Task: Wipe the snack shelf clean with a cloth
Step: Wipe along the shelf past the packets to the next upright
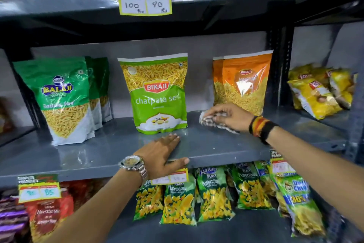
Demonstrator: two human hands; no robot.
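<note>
A: Since your right hand point(228, 114) is closed over the cloth point(211, 121), where does it sit?

B: You have it bunched under your fingers, pressed on the grey shelf point(226, 144) at about four o'clock from the green Bikaji pack point(157, 93), just in front of the orange Bikaji pack point(241, 83).

A: How will it handle?

B: You should find it soft and light, I'd judge; it crumples easily, so keep your palm flat on the wad. The glossy packs look light and liable to tip if you brush them.

A: And your left hand point(163, 154)?

B: You have it spread flat, fingers together, holding nothing, thumb hooked over the shelf's front edge at six o'clock from the green pack. The Balaji pack point(63, 99) stands at nine o'clock.

A: What can't you make out?

B: Most of the cloth is under your hand; you see only a checked fringe. The shelf behind the packs is hidden, and the price tag point(171, 177) under your left thumb is half covered and blurred
</note>
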